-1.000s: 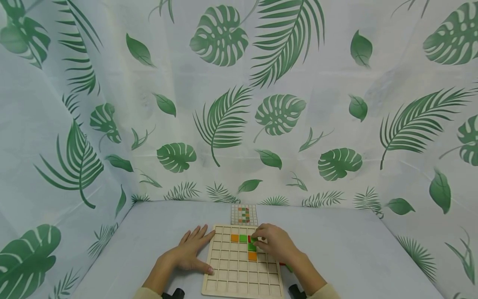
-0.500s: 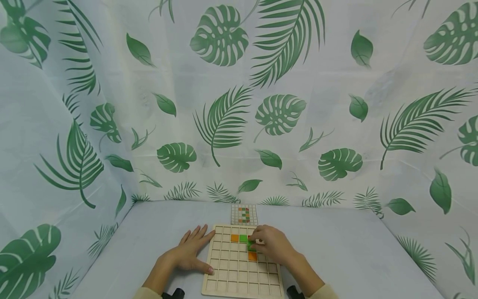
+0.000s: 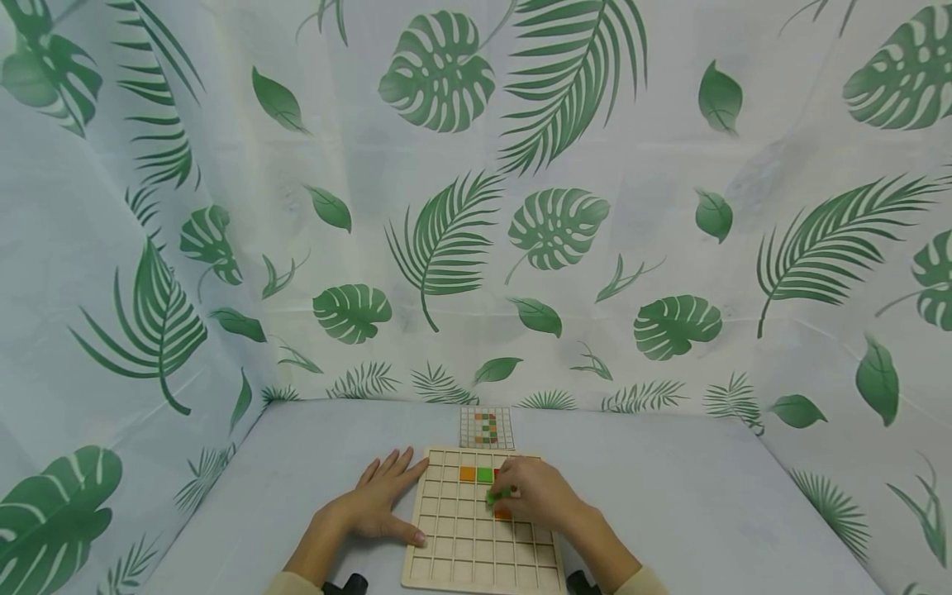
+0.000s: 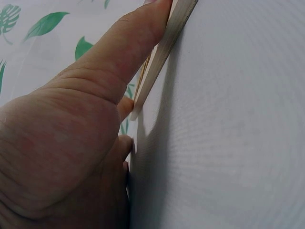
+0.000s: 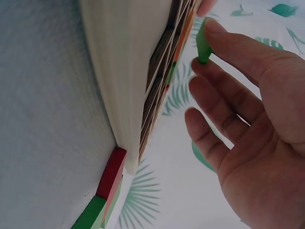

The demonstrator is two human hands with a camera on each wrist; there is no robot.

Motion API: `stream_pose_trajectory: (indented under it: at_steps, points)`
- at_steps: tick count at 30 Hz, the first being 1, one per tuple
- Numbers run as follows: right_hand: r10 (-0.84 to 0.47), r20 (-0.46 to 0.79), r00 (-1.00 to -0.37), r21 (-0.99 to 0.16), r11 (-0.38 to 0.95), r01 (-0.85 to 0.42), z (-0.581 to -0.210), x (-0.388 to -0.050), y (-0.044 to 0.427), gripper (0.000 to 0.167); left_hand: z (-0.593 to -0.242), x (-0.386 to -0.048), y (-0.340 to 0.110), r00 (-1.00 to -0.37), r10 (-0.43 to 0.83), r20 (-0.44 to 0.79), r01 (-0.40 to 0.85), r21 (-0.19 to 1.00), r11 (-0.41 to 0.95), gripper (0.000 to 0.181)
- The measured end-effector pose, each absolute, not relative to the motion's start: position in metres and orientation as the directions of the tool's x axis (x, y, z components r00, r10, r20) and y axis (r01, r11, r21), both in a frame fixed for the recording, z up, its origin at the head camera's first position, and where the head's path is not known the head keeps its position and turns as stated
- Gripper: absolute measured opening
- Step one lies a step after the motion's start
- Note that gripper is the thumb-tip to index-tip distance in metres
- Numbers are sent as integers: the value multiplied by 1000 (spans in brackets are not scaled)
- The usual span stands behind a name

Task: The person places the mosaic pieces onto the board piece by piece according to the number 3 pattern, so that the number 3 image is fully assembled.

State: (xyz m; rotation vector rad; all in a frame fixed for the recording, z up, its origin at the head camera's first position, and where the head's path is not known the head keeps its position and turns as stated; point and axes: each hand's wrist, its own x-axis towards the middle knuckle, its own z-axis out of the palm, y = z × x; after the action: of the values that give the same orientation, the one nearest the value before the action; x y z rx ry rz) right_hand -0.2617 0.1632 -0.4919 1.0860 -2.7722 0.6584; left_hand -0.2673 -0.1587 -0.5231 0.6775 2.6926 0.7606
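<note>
A wooden grid board [image 3: 454, 549] lies on the table between both hands. My left hand [image 3: 375, 502] spreads straight fingers along its left side, with the thumb against the board's edge. Between the thumb and fingertips of my right hand [image 3: 539, 493] is a small green tile [image 5: 203, 44], pinched above the board. On the grid, an orange tile [image 3: 467, 473], another green tile [image 3: 485, 475] and a partly covered red tile [image 3: 497, 475] sit in one row. A second orange tile [image 3: 503, 514] shows lower down, just under the right hand, which hides nearby cells.
Behind the board lies a small printed grid card [image 3: 487, 427] with coloured squares. Loose red [image 5: 112, 171] and green [image 5: 90, 212] tiles lie by the board's side in the right wrist view. A leaf-patterned cloth [image 3: 461, 347] rises behind the table.
My right hand has come slightly nearer and to the left with the green tile, from beside the red tile to just above the lower orange one. The left hand stays put.
</note>
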Motion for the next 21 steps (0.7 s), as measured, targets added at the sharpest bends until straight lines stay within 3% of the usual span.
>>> stream_pose_trajectory:
  at_steps: [14, 21]
  points:
    - [-679, 142, -720, -425, 615, -664, -491, -260, 163, 14, -524, -268, -158, -858, 499, -123, 362, 544, 757, 125]
    - [-682, 143, -717, -383, 630, -675, -493, -260, 162, 12, -523, -267, -158, -857, 499, -127, 359, 548, 755, 125]
